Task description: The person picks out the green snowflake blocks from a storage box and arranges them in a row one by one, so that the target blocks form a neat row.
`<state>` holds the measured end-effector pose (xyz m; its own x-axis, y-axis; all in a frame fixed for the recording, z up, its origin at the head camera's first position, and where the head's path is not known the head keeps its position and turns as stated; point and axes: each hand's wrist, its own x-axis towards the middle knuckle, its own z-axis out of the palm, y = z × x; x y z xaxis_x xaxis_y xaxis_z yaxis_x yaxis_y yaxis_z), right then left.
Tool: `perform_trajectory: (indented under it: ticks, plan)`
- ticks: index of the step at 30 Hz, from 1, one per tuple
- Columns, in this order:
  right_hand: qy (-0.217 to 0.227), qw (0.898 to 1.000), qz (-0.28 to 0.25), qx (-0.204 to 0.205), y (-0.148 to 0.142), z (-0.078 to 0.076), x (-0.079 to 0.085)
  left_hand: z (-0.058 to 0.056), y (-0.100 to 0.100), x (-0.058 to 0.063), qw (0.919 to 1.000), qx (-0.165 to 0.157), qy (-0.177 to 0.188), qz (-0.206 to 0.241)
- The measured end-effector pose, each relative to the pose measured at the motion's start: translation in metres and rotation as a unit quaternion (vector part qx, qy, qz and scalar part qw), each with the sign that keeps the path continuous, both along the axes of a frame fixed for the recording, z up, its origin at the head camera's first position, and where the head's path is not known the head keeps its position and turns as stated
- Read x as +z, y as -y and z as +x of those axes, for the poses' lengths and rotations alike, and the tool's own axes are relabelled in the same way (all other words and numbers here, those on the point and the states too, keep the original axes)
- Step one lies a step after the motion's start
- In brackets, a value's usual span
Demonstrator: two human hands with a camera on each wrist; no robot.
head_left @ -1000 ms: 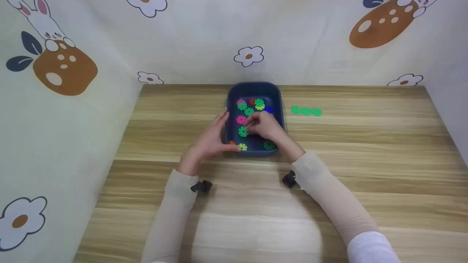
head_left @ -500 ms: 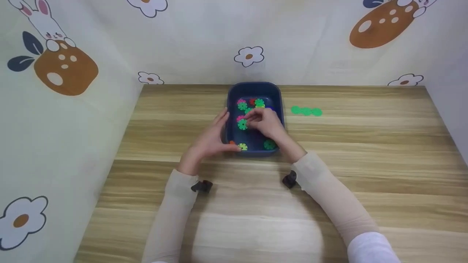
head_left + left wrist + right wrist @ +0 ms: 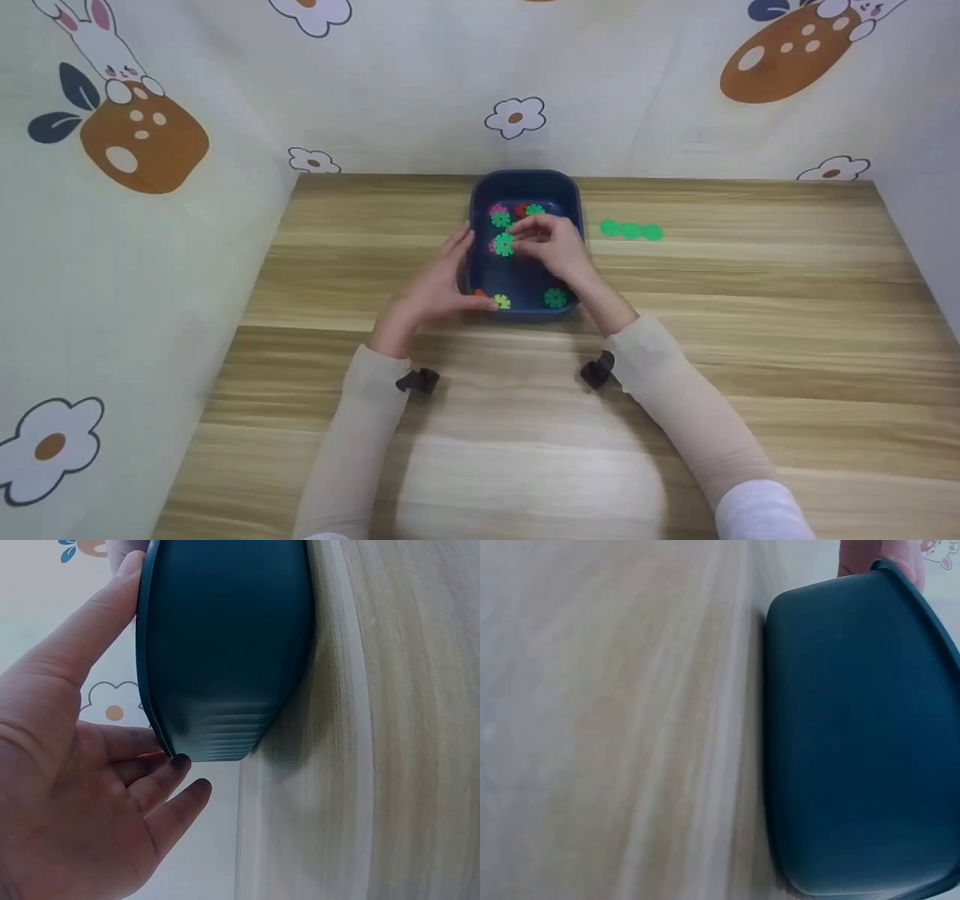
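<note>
A dark blue plastic bin (image 3: 525, 315) stands on the table, holding several toothed plastic discs. My left hand (image 3: 431, 289) rests against its front-left corner, thumb over the front rim and the other fingers along the left side. In the left wrist view, that hand's fingertips (image 3: 180, 761) touch the rim. Inside the bin, my right hand (image 3: 559, 244) pinches a green toothed disc (image 3: 504, 244) between thumb and fingers. That disc partly covers a pink one. In the right wrist view, the bin's outer wall (image 3: 862, 742) hides the right hand's grip.
On the table right of the bin lies a strip of joined green discs (image 3: 631, 230). A yellow disc (image 3: 502, 301) and a dark green disc (image 3: 555, 298) lie near the bin's front wall. A patterned backdrop (image 3: 420, 90) rises behind the wooden table (image 3: 750, 315).
My right hand has moved away from me inside the bin, carrying the green disc over the pink one. My left hand stays at the bin's corner. The head view has shifted slightly.
</note>
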<state>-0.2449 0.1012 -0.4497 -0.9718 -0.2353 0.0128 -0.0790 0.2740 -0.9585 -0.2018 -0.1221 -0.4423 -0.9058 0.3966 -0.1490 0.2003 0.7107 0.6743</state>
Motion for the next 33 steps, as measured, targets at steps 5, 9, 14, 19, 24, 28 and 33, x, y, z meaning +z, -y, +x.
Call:
perform_trajectory:
  ticks: [5, 9, 14, 19, 24, 28, 33]
  plan:
    - [-0.002, 1.000, -0.016, -0.011, -0.008, 0.001, 0.006, 0.001, 0.000, -0.001, 0.9999, 0.006, 0.006, 0.007]
    - [0.011, 0.999, -0.022, -0.026, -0.018, 0.001, 0.013, 0.001, 0.000, -0.002, 0.9999, 0.010, 0.012, 0.007]
    - [0.021, 0.998, -0.028, -0.052, -0.032, 0.001, 0.019, 0.000, 0.000, -0.002, 0.9997, 0.012, 0.017, 0.010]
    - [0.025, 0.997, -0.034, -0.069, -0.049, 0.000, 0.023, 0.000, -0.001, -0.001, 0.9998, 0.012, 0.016, -0.001]
    - [0.030, 0.995, -0.046, -0.082, -0.066, -0.002, 0.025, -0.001, -0.001, -0.001, 0.9998, 0.011, 0.019, -0.001]
    - [0.021, 0.994, -0.057, -0.090, -0.080, -0.003, 0.026, -0.001, -0.001, -0.002, 0.9999, 0.007, 0.013, -0.001]
    - [0.020, 0.990, -0.093, -0.101, -0.097, -0.003, 0.027, 0.000, -0.001, -0.002, 1.0000, 0.005, 0.006, -0.001]
